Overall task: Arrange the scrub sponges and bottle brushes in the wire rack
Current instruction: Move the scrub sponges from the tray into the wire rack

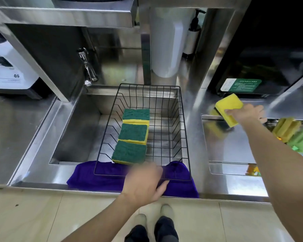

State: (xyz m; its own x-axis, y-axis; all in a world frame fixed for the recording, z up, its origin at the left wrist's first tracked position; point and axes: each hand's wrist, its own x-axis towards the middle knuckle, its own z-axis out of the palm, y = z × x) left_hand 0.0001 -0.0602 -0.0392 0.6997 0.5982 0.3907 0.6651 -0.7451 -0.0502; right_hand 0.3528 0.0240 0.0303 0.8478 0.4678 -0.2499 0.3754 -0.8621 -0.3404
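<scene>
A black wire rack (184, 137) sits over the steel sink, its near edge on a purple cloth. Three green-topped yellow scrub sponges (132, 135) lie in a row along the rack's left half. My left hand (143, 184) rests at the rack's near rim, fingers curled over the wire; it is blurred. My right hand (245, 113) is out to the right above the counter, gripping a yellow scrub sponge (228, 104) held up off the surface. More yellow and green sponges (292, 133) lie at the right edge. No bottle brush is in view.
The purple cloth (87, 177) drapes over the counter's front edge. A tap (87, 67) stands behind the sink's (77, 128) left corner. A white cylinder (166, 46) and a pump bottle (193, 32) stand behind. A steel lid (226, 145) covers the right counter.
</scene>
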